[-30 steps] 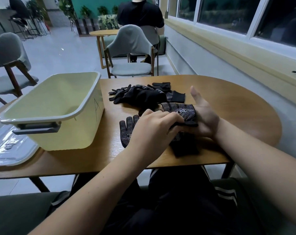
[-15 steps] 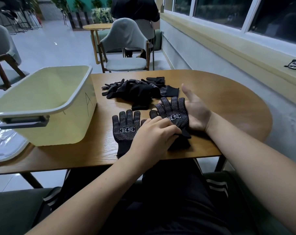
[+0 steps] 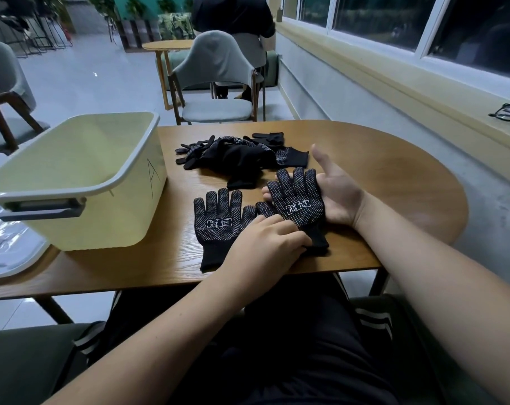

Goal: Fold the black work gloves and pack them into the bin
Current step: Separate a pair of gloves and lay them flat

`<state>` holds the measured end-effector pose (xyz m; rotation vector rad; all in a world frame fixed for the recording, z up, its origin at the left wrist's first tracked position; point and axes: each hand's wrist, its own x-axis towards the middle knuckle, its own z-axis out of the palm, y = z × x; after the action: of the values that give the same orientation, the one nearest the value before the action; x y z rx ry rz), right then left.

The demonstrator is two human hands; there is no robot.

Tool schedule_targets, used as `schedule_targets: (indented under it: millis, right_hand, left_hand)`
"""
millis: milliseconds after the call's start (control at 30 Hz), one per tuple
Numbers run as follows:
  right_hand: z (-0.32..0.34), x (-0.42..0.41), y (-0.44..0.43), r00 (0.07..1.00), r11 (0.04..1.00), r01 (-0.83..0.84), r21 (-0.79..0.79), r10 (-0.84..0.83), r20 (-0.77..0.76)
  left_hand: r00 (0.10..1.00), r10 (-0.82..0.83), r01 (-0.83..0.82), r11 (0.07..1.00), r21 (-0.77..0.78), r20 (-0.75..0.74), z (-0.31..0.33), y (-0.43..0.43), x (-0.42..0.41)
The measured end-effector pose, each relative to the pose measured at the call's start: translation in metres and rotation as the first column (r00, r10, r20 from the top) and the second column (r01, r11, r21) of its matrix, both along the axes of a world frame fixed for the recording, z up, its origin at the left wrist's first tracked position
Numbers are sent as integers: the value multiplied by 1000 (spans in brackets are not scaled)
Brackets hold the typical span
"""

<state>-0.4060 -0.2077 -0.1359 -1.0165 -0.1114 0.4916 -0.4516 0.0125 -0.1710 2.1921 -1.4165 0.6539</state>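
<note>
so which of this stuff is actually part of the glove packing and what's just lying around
For the job:
- dotted glove on the table
- dotted glove on the right hand, which lies open under it
- pile of black gloves
- pale yellow bin

Lying about:
- clear lid
- black glasses
- grey chair
</note>
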Motion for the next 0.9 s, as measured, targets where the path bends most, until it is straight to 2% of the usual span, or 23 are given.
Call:
schedule_targets:
  millis: [167, 367, 600, 733, 900]
  right_hand:
    - [3, 2, -12, 998, 996, 63, 61, -62, -4]
    - [0, 5, -21, 965, 963, 261, -68, -259, 34]
    - [-5, 10, -21, 814, 822, 570, -11, -563, 144]
    - [-11, 13, -18, 786, 771, 609, -187, -555, 271]
    - [-24, 17, -18, 729, 622, 679, -389, -514, 452]
  left_hand:
    - [1000, -9, 10, 1000, 11, -12, -1, 3, 2]
    - [999, -21, 21, 1000, 12, -49, -3, 4, 1]
    - [998, -13, 15, 999, 29, -58, -1, 3, -1]
    - [999, -16, 18, 999, 44, -36, 3, 5, 0]
    - [999, -18, 21, 998, 63, -44, 8, 9, 1]
